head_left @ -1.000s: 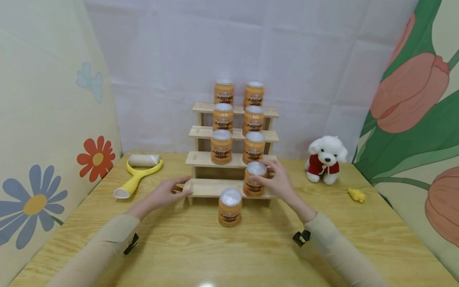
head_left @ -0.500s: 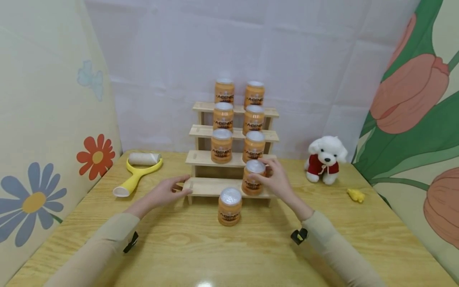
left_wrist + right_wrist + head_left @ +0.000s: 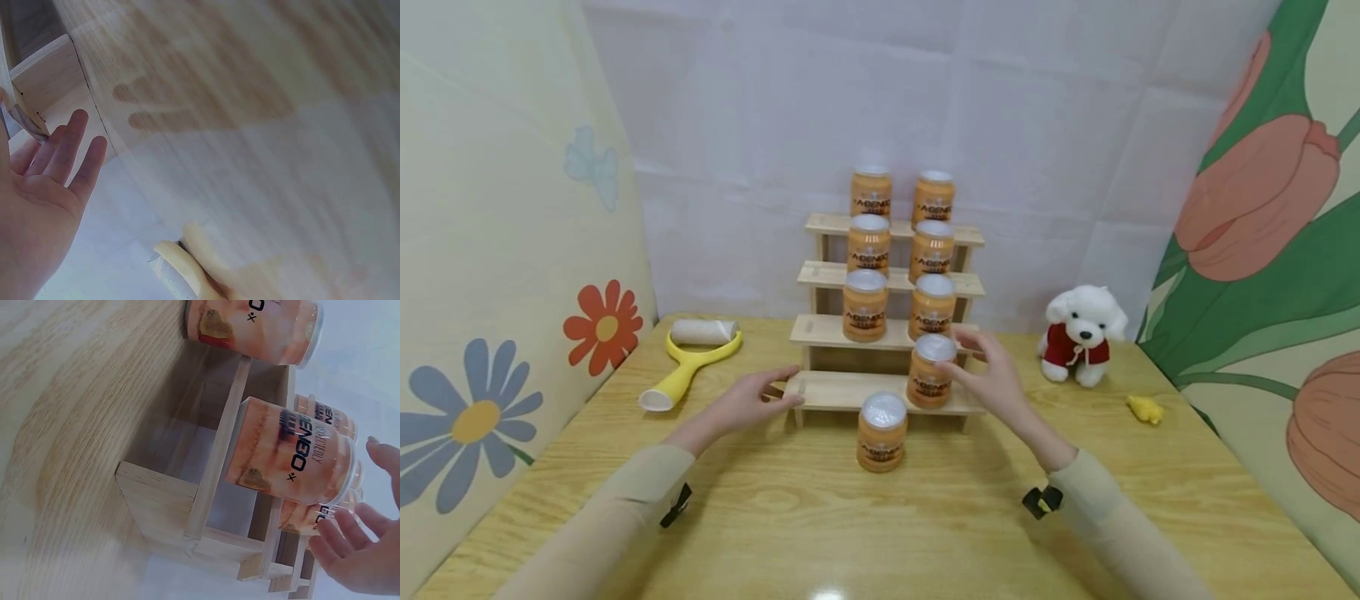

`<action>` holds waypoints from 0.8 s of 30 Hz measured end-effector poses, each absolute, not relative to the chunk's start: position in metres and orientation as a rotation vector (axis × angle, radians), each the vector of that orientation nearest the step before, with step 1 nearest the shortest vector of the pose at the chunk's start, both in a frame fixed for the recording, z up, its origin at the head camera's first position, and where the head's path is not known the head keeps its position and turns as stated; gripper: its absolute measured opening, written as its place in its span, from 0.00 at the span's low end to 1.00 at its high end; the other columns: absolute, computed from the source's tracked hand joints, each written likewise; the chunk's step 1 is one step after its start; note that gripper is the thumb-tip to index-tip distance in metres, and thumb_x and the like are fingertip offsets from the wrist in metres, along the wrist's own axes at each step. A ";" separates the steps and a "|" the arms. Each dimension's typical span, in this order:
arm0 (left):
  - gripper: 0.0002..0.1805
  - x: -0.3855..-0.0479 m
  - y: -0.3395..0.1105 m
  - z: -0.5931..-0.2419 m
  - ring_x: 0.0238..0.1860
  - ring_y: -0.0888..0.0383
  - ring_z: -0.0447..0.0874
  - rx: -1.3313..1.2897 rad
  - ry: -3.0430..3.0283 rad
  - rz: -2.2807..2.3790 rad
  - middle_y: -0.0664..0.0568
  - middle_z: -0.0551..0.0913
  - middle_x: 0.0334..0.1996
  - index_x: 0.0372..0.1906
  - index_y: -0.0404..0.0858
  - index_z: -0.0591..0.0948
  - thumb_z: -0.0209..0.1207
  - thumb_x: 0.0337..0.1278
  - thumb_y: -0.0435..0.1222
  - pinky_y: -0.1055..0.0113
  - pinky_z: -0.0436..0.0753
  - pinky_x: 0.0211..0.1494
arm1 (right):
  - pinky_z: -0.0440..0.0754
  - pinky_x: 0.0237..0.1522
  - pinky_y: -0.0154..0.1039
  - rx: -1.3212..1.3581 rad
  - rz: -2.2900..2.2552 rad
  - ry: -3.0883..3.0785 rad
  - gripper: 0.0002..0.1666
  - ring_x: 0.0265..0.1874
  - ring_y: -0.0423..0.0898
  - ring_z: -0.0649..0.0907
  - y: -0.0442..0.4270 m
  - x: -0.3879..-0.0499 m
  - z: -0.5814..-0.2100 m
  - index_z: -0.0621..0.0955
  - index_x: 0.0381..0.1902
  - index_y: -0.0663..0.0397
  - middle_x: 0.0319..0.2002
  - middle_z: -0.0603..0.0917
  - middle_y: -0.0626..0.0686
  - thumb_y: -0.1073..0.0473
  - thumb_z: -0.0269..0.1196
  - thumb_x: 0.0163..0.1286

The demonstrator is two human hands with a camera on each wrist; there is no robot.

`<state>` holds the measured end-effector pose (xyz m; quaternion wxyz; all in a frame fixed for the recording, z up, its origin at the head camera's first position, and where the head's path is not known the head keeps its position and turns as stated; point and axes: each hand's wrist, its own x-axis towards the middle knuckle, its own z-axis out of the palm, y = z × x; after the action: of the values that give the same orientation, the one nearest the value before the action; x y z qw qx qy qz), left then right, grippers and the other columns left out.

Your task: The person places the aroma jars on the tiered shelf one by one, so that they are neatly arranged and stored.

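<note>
On a stepped wooden display stand stand several orange cans with silver lids, two on each of the upper steps. A single can is upright on the right part of the lowest step. My right hand is beside that can, its thumb and fingers spread apart; the right wrist view shows a gap between thumb and can. My left hand holds the left end of the lowest step between thumb and index finger, other fingers extended. Another can stands on the table before the stand.
A yellow-handled lint roller lies at the left of the wooden table. At the right are a white plush dog in a red top and a small yellow figure. A white cloth hangs behind.
The right hand has loosened from the can on the lowest step and shifted slightly right. That can has stayed nearly in place. The left hand keeps its place at the stand's end.
</note>
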<state>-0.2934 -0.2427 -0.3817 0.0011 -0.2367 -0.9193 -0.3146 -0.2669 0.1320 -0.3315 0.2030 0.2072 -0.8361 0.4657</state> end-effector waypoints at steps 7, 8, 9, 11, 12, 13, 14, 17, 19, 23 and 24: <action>0.36 -0.295 -0.242 -0.381 0.49 0.43 0.81 -0.748 -2.890 -0.990 0.35 0.69 0.63 0.68 0.33 0.64 0.57 0.61 0.49 0.51 0.81 0.53 | 0.76 0.55 0.55 0.629 1.304 -2.302 0.28 0.52 0.55 0.79 0.137 -0.253 -0.329 0.77 0.54 0.61 0.52 0.81 0.59 0.57 0.70 0.55; 0.36 -0.295 -0.243 -0.381 0.49 0.42 0.81 -0.751 -2.890 -0.994 0.35 0.69 0.63 0.68 0.32 0.64 0.57 0.61 0.48 0.51 0.81 0.53 | 0.76 0.55 0.56 0.645 1.314 -2.297 0.27 0.51 0.55 0.79 0.137 -0.252 -0.330 0.78 0.53 0.60 0.51 0.81 0.58 0.58 0.70 0.56; 0.36 -0.295 -0.243 -0.381 0.49 0.42 0.81 -0.753 -2.889 -0.999 0.35 0.69 0.63 0.68 0.32 0.64 0.57 0.61 0.48 0.50 0.81 0.53 | 0.76 0.54 0.56 0.662 1.326 -2.289 0.27 0.51 0.54 0.80 0.137 -0.249 -0.330 0.78 0.53 0.60 0.51 0.81 0.58 0.58 0.70 0.56; 0.36 -0.295 -0.244 -0.381 0.49 0.43 0.81 -0.752 -2.888 -0.999 0.35 0.69 0.63 0.68 0.32 0.64 0.57 0.61 0.48 0.50 0.81 0.52 | 0.77 0.52 0.58 0.698 1.341 -2.277 0.26 0.49 0.54 0.80 0.136 -0.246 -0.330 0.78 0.53 0.60 0.50 0.82 0.58 0.59 0.70 0.57; 0.36 -0.295 -0.244 -0.381 0.49 0.43 0.81 -0.750 -2.888 -0.997 0.35 0.69 0.63 0.68 0.32 0.64 0.57 0.61 0.49 0.50 0.81 0.52 | 0.77 0.51 0.58 0.717 1.342 -2.274 0.26 0.48 0.54 0.81 0.135 -0.245 -0.331 0.78 0.53 0.60 0.49 0.82 0.58 0.59 0.70 0.57; 0.36 -0.295 -0.244 -0.381 0.49 0.43 0.81 -0.747 -2.888 -0.996 0.35 0.69 0.63 0.68 0.33 0.64 0.57 0.61 0.49 0.50 0.81 0.52 | 0.78 0.50 0.59 0.733 1.344 -2.271 0.26 0.48 0.53 0.81 0.134 -0.243 -0.331 0.78 0.53 0.60 0.49 0.82 0.58 0.60 0.70 0.57; 0.36 -0.295 -0.245 -0.381 0.49 0.43 0.81 -0.743 -2.889 -0.995 0.35 0.69 0.63 0.68 0.33 0.64 0.57 0.61 0.49 0.50 0.81 0.52 | 0.79 0.49 0.58 0.748 1.335 -2.273 0.26 0.47 0.53 0.81 0.133 -0.242 -0.332 0.78 0.53 0.60 0.48 0.83 0.58 0.60 0.69 0.57; 0.36 -0.295 -0.245 -0.381 0.49 0.43 0.81 -0.737 -2.892 -0.991 0.35 0.69 0.63 0.68 0.33 0.64 0.57 0.61 0.49 0.50 0.81 0.53 | 0.80 0.47 0.55 0.776 1.324 -2.287 0.26 0.45 0.52 0.82 0.128 -0.240 -0.333 0.78 0.54 0.60 0.46 0.83 0.57 0.61 0.69 0.57; 0.36 -0.296 -0.245 -0.381 0.49 0.43 0.81 -0.735 -2.892 -0.991 0.35 0.70 0.63 0.68 0.34 0.64 0.57 0.61 0.49 0.51 0.81 0.53 | 0.81 0.47 0.53 0.786 1.312 -2.301 0.26 0.44 0.52 0.82 0.124 -0.239 -0.336 0.78 0.53 0.61 0.45 0.84 0.58 0.61 0.70 0.56; 0.36 -0.296 -0.244 -0.382 0.48 0.44 0.82 -0.739 -2.888 -0.984 0.35 0.70 0.63 0.68 0.33 0.65 0.57 0.61 0.50 0.51 0.81 0.52 | 0.83 0.45 0.52 0.809 1.310 -2.327 0.26 0.43 0.53 0.83 0.115 -0.240 -0.343 0.79 0.51 0.62 0.45 0.84 0.59 0.61 0.71 0.54; 0.36 -0.296 -0.244 -0.383 0.48 0.44 0.82 -0.739 -2.886 -0.986 0.35 0.70 0.62 0.67 0.33 0.65 0.58 0.61 0.49 0.51 0.81 0.52 | 0.83 0.46 0.51 0.814 1.321 -2.334 0.26 0.43 0.54 0.83 0.113 -0.240 -0.344 0.79 0.51 0.62 0.45 0.84 0.59 0.61 0.71 0.54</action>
<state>-0.2963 -0.2439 -0.3825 0.0020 -0.2354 -0.9197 -0.3143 -0.2398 0.1131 -0.3440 0.1687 0.2864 -0.8208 0.4646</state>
